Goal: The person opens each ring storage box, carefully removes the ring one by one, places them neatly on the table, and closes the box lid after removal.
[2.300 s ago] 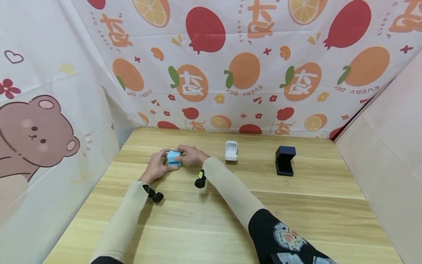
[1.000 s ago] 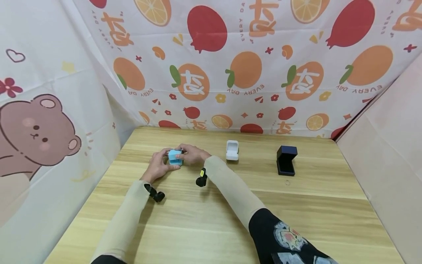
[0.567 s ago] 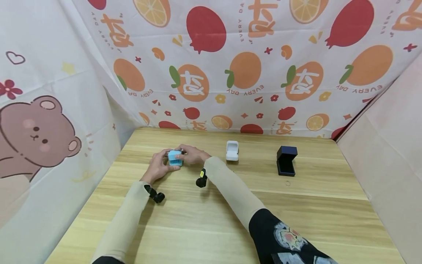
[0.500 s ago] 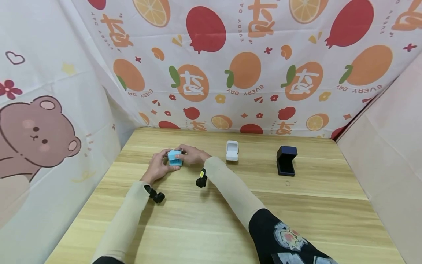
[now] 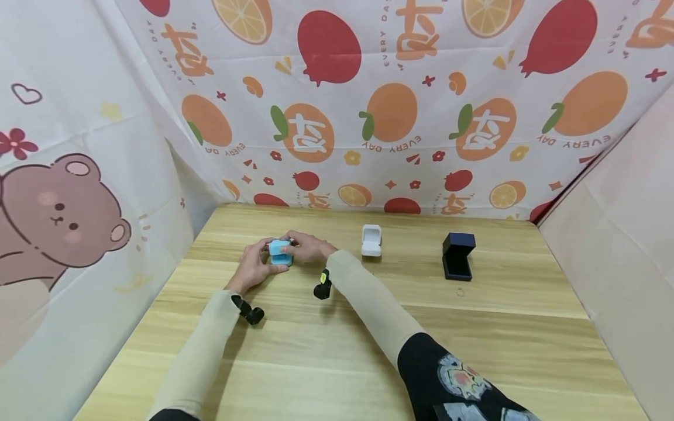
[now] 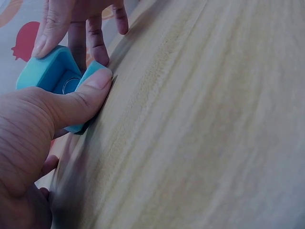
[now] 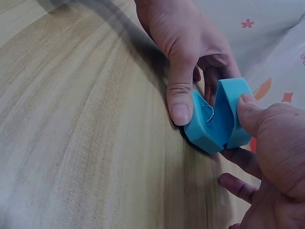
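Note:
A light blue ring box (image 5: 279, 248) stands on the table at the left, its lid partly raised. A thin silvery ring (image 7: 212, 114) sits in its slot, visible in both wrist views. My left hand (image 5: 251, 270) grips the lower half, with the thumb (image 6: 90, 93) laid over the base's front edge. From the other side my right hand (image 5: 309, 248) holds the lid, its thumb (image 7: 249, 107) pressed on the lid's outside. The right hand's other fingers are behind and under the box, partly hidden.
Further right stand an open white ring box (image 5: 371, 241) and an open dark navy box (image 5: 457, 257). A small, faint ring-like object (image 5: 460, 292) lies in front of the navy one. Printed cloth (image 5: 347, 117) hangs along the table's back edge.

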Action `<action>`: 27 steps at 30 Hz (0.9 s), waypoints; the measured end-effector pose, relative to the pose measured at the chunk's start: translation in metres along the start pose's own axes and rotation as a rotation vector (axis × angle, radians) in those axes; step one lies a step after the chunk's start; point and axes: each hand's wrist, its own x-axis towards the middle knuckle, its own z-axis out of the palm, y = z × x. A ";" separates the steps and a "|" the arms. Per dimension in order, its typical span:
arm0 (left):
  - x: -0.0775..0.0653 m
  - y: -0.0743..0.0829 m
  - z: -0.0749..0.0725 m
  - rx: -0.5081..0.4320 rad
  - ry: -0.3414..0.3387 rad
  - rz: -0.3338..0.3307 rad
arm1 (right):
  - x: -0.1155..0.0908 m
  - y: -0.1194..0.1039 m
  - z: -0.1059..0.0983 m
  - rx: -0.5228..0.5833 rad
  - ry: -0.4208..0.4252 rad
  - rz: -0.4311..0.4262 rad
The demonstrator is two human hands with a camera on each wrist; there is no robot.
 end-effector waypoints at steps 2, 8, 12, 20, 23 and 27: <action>0.000 0.001 0.000 0.000 -0.001 -0.001 | 0.000 0.000 0.001 0.002 0.008 0.005; 0.000 -0.001 -0.001 0.009 -0.008 -0.007 | 0.001 0.000 0.002 0.020 0.021 0.021; 0.001 -0.002 0.000 0.017 -0.005 0.001 | 0.001 0.000 0.002 0.025 0.028 0.017; 0.000 -0.002 -0.001 0.008 -0.005 -0.003 | 0.002 0.000 0.003 -0.009 0.044 0.041; 0.001 -0.003 -0.001 0.019 0.000 0.011 | 0.003 0.000 0.003 -0.018 0.058 0.047; 0.003 -0.002 -0.001 0.030 0.007 0.027 | 0.002 -0.001 0.002 -0.028 0.068 0.052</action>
